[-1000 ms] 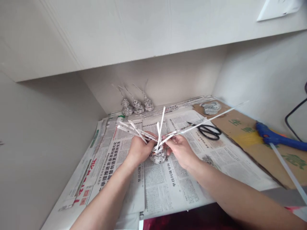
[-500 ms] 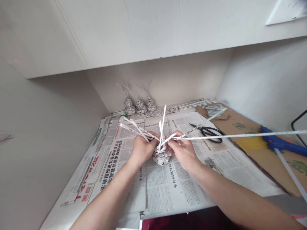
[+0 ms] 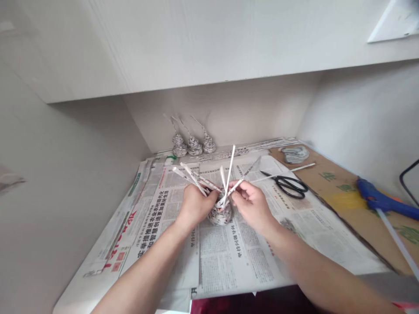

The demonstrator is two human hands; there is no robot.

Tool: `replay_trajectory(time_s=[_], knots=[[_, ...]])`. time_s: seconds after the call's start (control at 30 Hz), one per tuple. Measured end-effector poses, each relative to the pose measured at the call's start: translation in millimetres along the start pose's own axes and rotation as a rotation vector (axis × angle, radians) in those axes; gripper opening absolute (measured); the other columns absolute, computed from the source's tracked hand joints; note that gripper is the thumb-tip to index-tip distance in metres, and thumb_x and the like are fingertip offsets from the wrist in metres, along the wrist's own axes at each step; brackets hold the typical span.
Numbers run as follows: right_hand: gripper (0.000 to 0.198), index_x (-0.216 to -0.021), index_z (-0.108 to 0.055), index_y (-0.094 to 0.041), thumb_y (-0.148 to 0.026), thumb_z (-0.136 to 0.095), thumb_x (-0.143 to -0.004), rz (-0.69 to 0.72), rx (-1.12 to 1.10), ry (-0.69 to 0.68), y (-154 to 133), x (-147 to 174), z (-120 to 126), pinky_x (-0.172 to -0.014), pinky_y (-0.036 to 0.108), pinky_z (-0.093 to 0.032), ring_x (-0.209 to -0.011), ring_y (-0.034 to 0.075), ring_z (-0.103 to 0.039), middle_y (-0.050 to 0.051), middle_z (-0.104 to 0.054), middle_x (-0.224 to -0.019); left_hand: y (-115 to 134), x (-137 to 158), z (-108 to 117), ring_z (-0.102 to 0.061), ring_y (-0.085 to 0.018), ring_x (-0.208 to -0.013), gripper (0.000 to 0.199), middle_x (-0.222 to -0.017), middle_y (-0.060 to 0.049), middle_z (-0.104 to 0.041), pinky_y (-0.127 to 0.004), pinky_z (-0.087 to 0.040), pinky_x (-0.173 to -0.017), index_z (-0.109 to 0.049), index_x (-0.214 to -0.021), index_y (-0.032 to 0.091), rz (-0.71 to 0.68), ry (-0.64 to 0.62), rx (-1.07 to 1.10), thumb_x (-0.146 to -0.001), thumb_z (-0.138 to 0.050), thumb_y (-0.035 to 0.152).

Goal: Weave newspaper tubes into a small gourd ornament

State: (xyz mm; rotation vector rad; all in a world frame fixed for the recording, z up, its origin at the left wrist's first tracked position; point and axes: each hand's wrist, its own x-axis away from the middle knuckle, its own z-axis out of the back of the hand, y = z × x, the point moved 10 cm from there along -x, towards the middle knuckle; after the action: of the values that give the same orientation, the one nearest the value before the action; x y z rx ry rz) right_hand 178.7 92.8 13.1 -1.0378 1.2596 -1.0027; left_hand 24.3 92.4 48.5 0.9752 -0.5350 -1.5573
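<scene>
A small round body woven from rolled newspaper (image 3: 220,216) stands on newspaper in the middle, with several paper tubes (image 3: 231,168) sticking up from its top in a fan. My left hand (image 3: 196,205) is closed around its left side, thumb at the rim; its other fingers are partly hidden. On the right side my right hand (image 3: 250,203) has thumb and fingers pinched on a paper tube (image 3: 237,185) at the rim. Behind that hand, a long white tube (image 3: 288,171) points to the back right over the scissors.
Black-handled scissors (image 3: 290,185) lie right of my right hand. Three finished-looking woven gourd shapes (image 3: 195,146) stand at the back, beside a bundle of paper tubes (image 3: 252,147). A blue glue gun (image 3: 376,198) and a crumpled grey wad (image 3: 294,154) rest on cardboard (image 3: 347,213). A cabinet (image 3: 203,48) overhangs.
The long white tube that stretched right across the view now points to the back right, behind my right hand. My left hand has kept its hold on the woven body.
</scene>
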Motion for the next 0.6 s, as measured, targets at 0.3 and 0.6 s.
replay_trajectory(time_s=[0.3, 0.6], knots=[[0.019, -0.09, -0.067, -0.019, -0.024, -0.069, -0.071, 0.022, 0.126, -0.257, -12, -9, -23, -0.062, 0.026, -0.047, -0.066, 0.015, -0.061, 0.001, -0.067, -0.074, -1, 0, -4, -0.065, -0.017, -0.066, 0.013, -0.071, -0.002, -0.071, -0.024, -0.045, -0.059, -0.071, -0.073, 0.018, -0.023, -0.014, -0.026, -0.072, -0.059, 0.015], [0.007, -0.076, -0.056, -0.02, -0.024, -0.061, -0.077, 0.041, 0.181, -0.079, -34, -6, -12, -0.055, 0.023, -0.043, -0.059, 0.012, -0.054, -0.003, -0.057, -0.066, 2, 2, -3, -0.063, -0.015, -0.064, 0.01, -0.068, 0.0, -0.069, -0.023, -0.044, -0.059, -0.069, -0.071, 0.019, -0.039, -0.004, -0.023, -0.074, -0.06, 0.021]])
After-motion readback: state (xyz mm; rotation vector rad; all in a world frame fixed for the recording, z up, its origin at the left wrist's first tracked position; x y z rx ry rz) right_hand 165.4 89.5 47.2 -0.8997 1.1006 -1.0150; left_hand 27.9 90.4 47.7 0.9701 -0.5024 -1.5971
